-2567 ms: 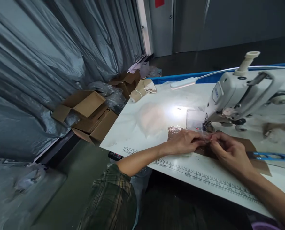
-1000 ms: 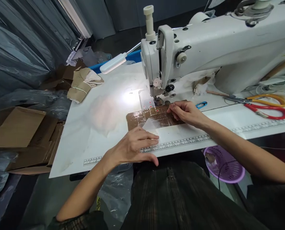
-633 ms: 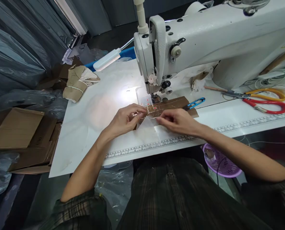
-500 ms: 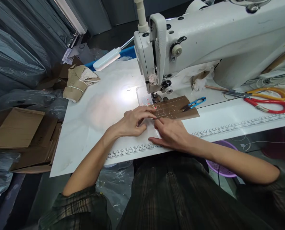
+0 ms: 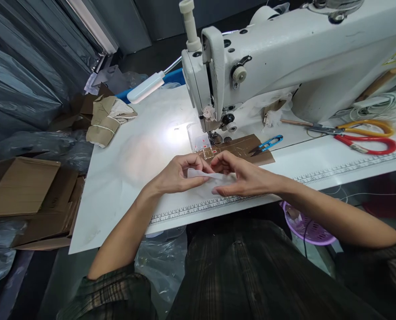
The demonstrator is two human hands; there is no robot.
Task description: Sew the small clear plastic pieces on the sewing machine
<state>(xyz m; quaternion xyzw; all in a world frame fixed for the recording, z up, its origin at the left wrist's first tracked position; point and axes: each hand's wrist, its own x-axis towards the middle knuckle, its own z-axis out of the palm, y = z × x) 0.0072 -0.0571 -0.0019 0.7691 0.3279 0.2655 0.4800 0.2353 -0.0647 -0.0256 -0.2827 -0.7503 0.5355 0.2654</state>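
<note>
A thin white piece of sheer fabric [image 5: 206,174] is raised between my two hands at the front of the sewing machine table [image 5: 108,204]. My left hand [image 5: 184,172] pinches its left end between thumb and fingers. Curled around the right part of the fabric, my right hand [image 5: 239,174] has its thumb below and its fingertips close to the left ones. Just beyond my hands, the sewing machine's needle and presser foot [image 5: 212,137] stand over the plate. Brown tape [image 5: 246,144] covers the bed there, and blue thread snips [image 5: 267,145] rest on it.
Scissors with red and yellow handles [image 5: 364,135] lie at the right. A lit lamp [image 5: 146,88] reaches over the table from behind. A tied tan and white fabric bundle [image 5: 108,121] sits at the back left. A purple basket [image 5: 309,226] stands below the table's front edge.
Both hands have come back from the needle area toward the front edge. The white fabric, flat under the fingers before, is now lifted and folded up between them.
</note>
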